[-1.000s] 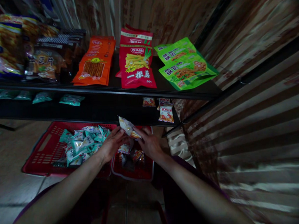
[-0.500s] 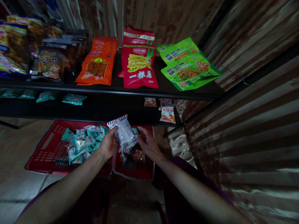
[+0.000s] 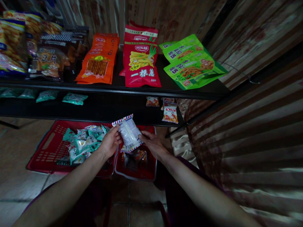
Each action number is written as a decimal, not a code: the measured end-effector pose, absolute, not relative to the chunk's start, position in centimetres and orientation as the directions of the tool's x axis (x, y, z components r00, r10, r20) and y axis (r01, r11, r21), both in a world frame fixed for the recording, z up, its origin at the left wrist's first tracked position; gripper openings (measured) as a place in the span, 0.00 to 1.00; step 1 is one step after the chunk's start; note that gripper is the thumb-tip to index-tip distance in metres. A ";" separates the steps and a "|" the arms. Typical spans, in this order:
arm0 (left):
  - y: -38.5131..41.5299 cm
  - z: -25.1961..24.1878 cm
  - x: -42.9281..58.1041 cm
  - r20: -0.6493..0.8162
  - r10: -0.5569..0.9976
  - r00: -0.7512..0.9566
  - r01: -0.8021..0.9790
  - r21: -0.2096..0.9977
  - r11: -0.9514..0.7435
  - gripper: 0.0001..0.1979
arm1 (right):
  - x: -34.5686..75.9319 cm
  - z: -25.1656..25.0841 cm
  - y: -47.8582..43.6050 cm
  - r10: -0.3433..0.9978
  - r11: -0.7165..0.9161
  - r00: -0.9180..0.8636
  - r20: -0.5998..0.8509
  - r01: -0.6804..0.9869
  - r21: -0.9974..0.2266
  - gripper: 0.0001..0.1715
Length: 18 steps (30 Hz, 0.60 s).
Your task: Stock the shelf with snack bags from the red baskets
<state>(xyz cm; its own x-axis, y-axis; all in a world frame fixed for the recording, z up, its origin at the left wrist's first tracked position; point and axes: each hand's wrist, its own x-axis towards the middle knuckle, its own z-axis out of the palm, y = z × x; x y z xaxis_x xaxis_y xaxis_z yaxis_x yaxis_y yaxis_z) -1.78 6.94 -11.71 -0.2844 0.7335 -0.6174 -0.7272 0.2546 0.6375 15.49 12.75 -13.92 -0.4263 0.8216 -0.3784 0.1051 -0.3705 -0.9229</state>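
A small white snack packet (image 3: 129, 134), its printed back and centre seam facing up, is held above the small red basket (image 3: 138, 177). My right hand (image 3: 154, 145) grips the packet's right edge, thumb on top. Close by the left edge is my left hand (image 3: 111, 142), fingers loosely apart and no longer closed round the packet; whether the fingertips still touch it is hard to tell. Beneath the packet, several orange-and-dark snack packets (image 3: 140, 156) lie in the small basket. The larger red basket (image 3: 46, 145) at the left holds a heap of teal-and-white packets (image 3: 86, 143).
On the black shelf's upper board (image 3: 117, 80) stand orange bags (image 3: 99, 62), red bags (image 3: 141, 63), green bags (image 3: 193, 63) and brown bags (image 3: 47, 61). The lower board carries teal packets (image 3: 75, 98) and small orange-white packets (image 3: 170, 113). A draped curtain (image 3: 254, 122) hangs at the right.
The packet has shifted slightly right and up. My right hand has closed on its right edge, while my left hand's fingers have loosened from its left side.
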 end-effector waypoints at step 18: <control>6.7 -11.3 -1.7 -0.435 0.796 -0.420 -0.445 0.863 0.237 0.13 | 16.0 -13.2 14.5 0.836 -0.329 -0.447 -0.319 0.058 -0.943 0.22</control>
<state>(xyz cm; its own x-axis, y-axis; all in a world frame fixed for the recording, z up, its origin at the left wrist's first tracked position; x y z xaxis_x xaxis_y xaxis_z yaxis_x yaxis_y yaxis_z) -1.71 6.72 -11.30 -0.4200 0.7963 -0.4354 -0.4454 0.2371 0.8634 15.97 14.54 -13.25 -0.4469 0.8357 -0.3191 0.0579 -0.3289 -0.9426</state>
